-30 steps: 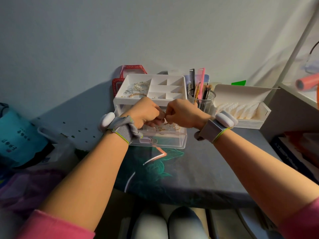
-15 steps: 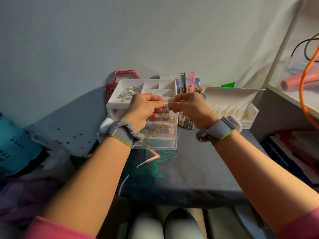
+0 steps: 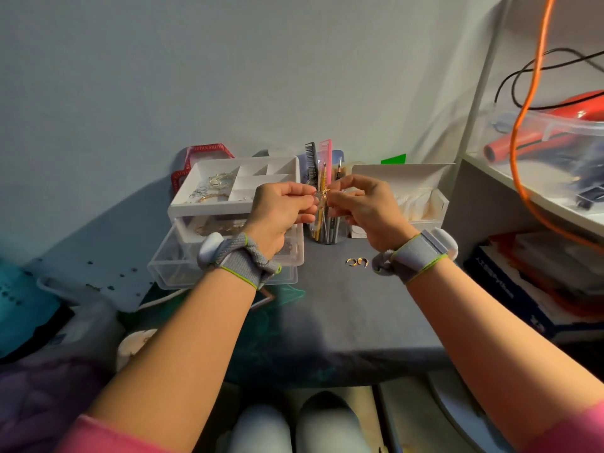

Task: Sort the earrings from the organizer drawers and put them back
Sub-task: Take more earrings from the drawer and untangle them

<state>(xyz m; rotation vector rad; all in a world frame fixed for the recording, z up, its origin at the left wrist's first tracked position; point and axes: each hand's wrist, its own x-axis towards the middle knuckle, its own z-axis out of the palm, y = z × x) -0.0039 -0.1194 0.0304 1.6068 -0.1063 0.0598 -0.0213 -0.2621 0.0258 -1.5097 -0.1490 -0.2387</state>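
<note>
Left hand (image 3: 281, 207) and right hand (image 3: 362, 204), raised above the counter (image 3: 343, 308), both pinch one thin gold earring (image 3: 323, 195) in a fingertip grip. Two gold crescent earrings (image 3: 357, 261) lie on the counter, right of the organizer (image 3: 228, 204) with its open clear drawer (image 3: 170, 273).

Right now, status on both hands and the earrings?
Left hand and right hand both pinch one gold earring. Two gold hoop earrings on table. Organizer drawers pulled open. Nothing blocking.
</note>
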